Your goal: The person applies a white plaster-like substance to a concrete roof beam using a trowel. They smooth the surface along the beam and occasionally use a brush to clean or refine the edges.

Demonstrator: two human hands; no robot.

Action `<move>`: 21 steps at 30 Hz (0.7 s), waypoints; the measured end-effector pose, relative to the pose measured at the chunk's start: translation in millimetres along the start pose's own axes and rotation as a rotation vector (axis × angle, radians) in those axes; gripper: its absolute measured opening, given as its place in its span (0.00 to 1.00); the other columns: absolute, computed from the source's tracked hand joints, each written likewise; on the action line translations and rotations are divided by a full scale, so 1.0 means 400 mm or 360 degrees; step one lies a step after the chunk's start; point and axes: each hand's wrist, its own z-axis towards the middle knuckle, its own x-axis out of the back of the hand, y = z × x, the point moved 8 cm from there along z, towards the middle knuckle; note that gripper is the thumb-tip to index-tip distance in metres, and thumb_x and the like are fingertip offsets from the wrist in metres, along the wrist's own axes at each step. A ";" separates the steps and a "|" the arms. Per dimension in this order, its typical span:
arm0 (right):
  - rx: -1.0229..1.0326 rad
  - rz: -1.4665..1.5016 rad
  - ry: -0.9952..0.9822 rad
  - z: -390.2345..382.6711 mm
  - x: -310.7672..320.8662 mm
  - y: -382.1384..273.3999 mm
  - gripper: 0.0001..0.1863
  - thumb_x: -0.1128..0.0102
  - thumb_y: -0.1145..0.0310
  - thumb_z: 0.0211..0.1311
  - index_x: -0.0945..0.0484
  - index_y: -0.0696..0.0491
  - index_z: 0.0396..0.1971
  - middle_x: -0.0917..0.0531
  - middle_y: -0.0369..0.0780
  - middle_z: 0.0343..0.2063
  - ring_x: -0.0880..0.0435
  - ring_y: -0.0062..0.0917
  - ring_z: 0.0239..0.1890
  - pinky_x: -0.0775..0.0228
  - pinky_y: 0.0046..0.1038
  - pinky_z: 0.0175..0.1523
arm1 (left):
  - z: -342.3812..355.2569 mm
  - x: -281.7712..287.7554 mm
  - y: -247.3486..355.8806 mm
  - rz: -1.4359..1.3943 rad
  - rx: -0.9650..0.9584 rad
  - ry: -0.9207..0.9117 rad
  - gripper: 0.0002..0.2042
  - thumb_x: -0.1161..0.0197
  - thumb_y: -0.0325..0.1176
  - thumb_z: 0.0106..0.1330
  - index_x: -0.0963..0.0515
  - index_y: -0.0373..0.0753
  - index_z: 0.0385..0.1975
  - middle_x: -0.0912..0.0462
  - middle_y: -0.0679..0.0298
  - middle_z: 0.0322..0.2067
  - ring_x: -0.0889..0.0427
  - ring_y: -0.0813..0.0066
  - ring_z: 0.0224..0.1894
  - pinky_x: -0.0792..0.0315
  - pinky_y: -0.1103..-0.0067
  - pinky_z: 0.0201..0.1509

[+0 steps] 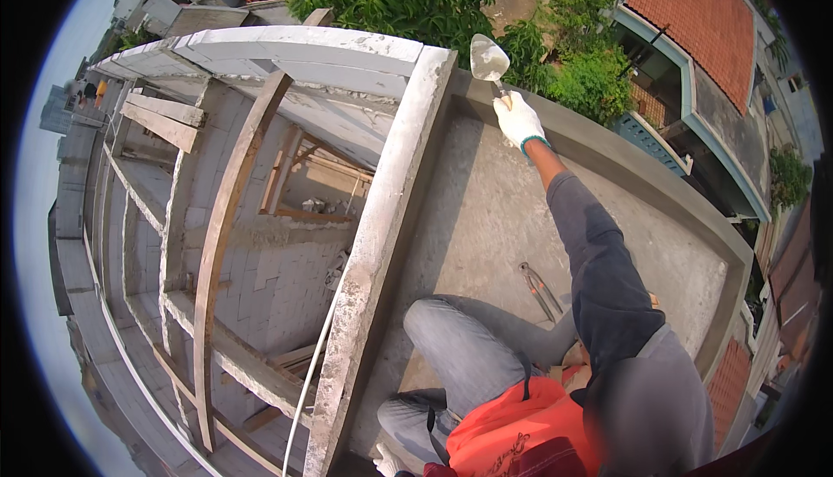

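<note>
My right hand point(519, 119), in a white knit glove with a teal cuff, is closed round the handle of a trowel point(489, 58). The arm is stretched far forward, and the blade lies over the outer edge of the raised rim point(590, 149). Grey, wet-looking smears show on the blade. At the lower edge is my left hand point(387, 461), also gloved, low beside the wall and partly cut off; its fingers are too small to read. On the concrete slab point(495, 208), near my bent knee, lie pincers point(540, 290) with orange-red handles.
A pale wall top point(382, 243) runs along the slab's left side. Beyond it drops an open room with concrete beams, a long timber plank point(227, 217) and a white hose point(317, 360). Past the rim are trees point(590, 82) and a tiled roof point(690, 22) well below.
</note>
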 end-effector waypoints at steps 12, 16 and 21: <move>-0.0073 0.0274 -0.0055 0.090 -0.022 0.029 0.29 0.41 0.43 0.79 0.22 0.48 0.67 0.10 0.53 0.50 0.09 0.49 0.49 0.17 0.46 0.53 | 0.028 0.049 0.094 0.0117 -0.0217 0.0104 0.51 0.45 0.72 0.76 0.35 0.21 0.75 0.31 0.28 0.73 0.27 0.37 0.75 0.30 0.57 0.77; -0.0215 0.0548 -0.0084 0.083 -0.060 -0.012 0.28 0.40 0.44 0.79 0.22 0.49 0.65 0.10 0.50 0.41 0.08 0.40 0.31 0.16 0.40 0.34 | 0.017 0.068 0.096 0.0145 -0.0293 0.0157 0.51 0.45 0.72 0.77 0.36 0.22 0.76 0.31 0.29 0.73 0.28 0.38 0.75 0.31 0.58 0.78; 0.0330 -0.0168 0.0292 0.150 -0.018 0.028 0.29 0.40 0.43 0.79 0.23 0.49 0.68 0.09 0.49 0.45 0.07 0.40 0.37 0.15 0.42 0.39 | 0.032 0.076 0.197 0.0157 -0.0550 0.0225 0.50 0.44 0.71 0.77 0.36 0.23 0.76 0.31 0.29 0.73 0.29 0.38 0.76 0.32 0.59 0.79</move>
